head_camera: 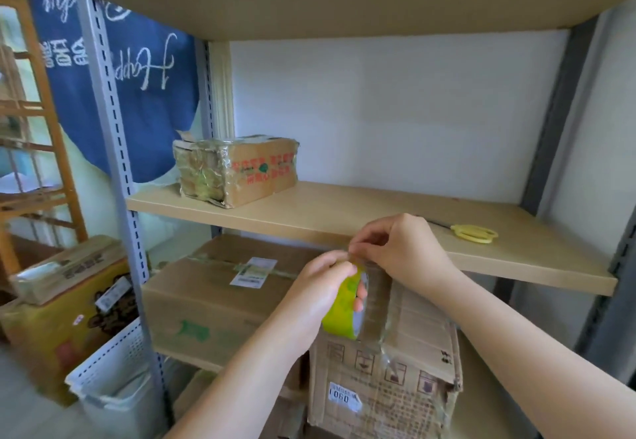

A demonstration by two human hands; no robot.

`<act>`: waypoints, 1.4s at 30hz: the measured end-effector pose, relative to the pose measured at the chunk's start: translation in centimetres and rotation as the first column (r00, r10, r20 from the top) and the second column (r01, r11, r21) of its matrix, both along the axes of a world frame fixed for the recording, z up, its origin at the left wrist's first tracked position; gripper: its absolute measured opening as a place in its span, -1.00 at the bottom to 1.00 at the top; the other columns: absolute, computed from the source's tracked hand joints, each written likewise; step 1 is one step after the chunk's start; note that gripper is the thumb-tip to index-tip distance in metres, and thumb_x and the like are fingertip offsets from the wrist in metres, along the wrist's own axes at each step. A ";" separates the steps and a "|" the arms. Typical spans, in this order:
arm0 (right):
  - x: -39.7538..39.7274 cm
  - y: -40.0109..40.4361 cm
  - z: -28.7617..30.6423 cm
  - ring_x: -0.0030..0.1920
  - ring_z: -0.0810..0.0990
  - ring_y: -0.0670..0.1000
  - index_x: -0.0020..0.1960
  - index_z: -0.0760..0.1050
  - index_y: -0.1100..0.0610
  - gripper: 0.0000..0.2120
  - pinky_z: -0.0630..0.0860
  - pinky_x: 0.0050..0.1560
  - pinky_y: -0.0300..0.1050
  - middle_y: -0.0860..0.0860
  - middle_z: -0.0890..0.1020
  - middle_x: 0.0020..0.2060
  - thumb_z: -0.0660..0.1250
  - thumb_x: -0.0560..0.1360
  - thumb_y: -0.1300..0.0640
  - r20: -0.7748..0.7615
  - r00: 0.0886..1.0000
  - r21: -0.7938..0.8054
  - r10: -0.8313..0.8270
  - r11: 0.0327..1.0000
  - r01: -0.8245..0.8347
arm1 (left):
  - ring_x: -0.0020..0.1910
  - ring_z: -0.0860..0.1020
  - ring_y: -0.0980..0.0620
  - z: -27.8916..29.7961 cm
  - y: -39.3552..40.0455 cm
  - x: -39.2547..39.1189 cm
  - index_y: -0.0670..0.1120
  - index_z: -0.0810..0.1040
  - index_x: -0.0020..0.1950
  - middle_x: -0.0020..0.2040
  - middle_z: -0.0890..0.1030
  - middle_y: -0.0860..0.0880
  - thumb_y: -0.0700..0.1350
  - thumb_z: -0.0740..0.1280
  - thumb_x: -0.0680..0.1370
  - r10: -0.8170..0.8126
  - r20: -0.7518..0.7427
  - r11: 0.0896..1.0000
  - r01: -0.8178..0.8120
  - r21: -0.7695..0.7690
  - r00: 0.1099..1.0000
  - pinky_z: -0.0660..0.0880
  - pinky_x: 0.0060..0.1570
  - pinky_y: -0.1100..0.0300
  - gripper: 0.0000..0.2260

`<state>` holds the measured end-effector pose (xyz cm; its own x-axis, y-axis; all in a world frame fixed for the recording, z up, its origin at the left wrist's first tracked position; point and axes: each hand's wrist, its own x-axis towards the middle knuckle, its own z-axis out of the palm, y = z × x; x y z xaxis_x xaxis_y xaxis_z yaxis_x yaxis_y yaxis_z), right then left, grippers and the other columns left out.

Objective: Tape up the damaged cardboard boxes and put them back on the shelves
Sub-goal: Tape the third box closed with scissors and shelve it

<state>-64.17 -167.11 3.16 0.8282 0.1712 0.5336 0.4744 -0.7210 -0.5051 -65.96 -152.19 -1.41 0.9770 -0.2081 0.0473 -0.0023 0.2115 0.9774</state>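
My left hand [321, 295] grips a yellow-green roll of clear tape [347, 311] above a worn cardboard box [406, 369] on the lower shelf. My right hand [395, 249] pinches the tape's loose end at the top of the roll. A strip of clear tape runs down that box's front, and its right corner is torn. A small taped box with red print [237, 170] stands on the middle shelf [378, 211] at the left. A large box with a white label [213, 301] sits on the lower shelf to the left.
Yellow-handled scissors [475, 233] lie on the middle shelf at the right. A white perforated bin [113, 369] and a yellow carton [65, 321] stand on the floor at left, beside a wooden chair [41, 163]. A blue cloth [137, 70] hangs behind the grey shelf post.
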 end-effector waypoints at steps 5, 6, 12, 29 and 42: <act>4.0 3.6 -0.1 -0.32 0.55 -0.26 -0.28 0.69 0.03 -0.92 0.40 -0.27 -0.45 -0.15 0.67 -0.36 0.50 0.39 0.14 0.069 0.993 0.007 -0.092 0.996 0.091 | -0.57 0.51 0.02 2.0 2.6 3.7 -0.32 0.53 0.13 -0.46 0.56 -0.14 -0.18 0.32 0.61 0.039 -0.176 0.994 -0.019 0.112 0.984 0.50 -0.49 0.27 -0.79; 4.7 4.0 0.1 -0.34 0.53 -0.29 -0.29 0.69 0.05 -0.92 0.38 -0.28 -0.48 -0.14 0.67 -0.37 0.51 0.38 0.14 0.074 0.992 0.016 -0.106 0.994 0.105 | -0.60 0.50 0.03 2.3 2.9 4.2 -0.30 0.51 0.10 -0.47 0.55 -0.14 -0.19 0.32 0.61 0.042 -0.179 0.994 -0.023 0.106 0.983 0.49 -0.53 0.28 -0.82; 7.7 5.1 0.7 -0.24 0.55 -0.10 -0.35 0.63 0.05 -0.84 0.33 -0.33 -0.52 -0.12 0.61 -0.40 0.43 0.35 0.25 -0.034 0.985 -0.036 -0.167 0.985 0.166 | -0.54 0.54 0.06 0.4 3.0 6.9 -0.21 0.54 -0.09 -0.49 0.58 -0.05 -0.12 0.33 0.63 0.081 -0.103 0.984 -0.063 0.168 0.991 0.50 -0.48 0.30 -0.82; -3.5 0.3 -10.2 -0.23 0.57 0.02 -0.07 0.59 0.05 -0.84 0.46 -0.27 -0.09 -0.07 0.61 -0.21 0.22 0.51 0.13 0.464 0.866 -0.198 -0.187 0.931 0.307 | 0.11 0.54 -0.02 -12.7 1.3 2.1 0.02 0.51 0.04 0.02 0.56 0.07 -0.21 0.19 0.63 0.622 0.351 0.638 -0.712 0.293 0.700 0.31 -0.04 0.27 -0.84; -3.1 -7.4 -17.1 0.56 -0.10 -0.13 0.60 -0.08 -0.15 -0.37 0.02 0.50 -0.13 -0.20 -0.02 0.56 -0.22 0.57 -0.31 -0.137 0.970 -0.657 -0.202 0.751 0.063 | 0.23 0.56 -0.11 -15.7 -4.5 0.2 -0.02 0.40 0.48 0.26 0.61 -0.04 0.14 0.02 0.68 0.404 0.299 0.643 -0.501 0.579 0.864 0.47 0.13 0.06 -0.55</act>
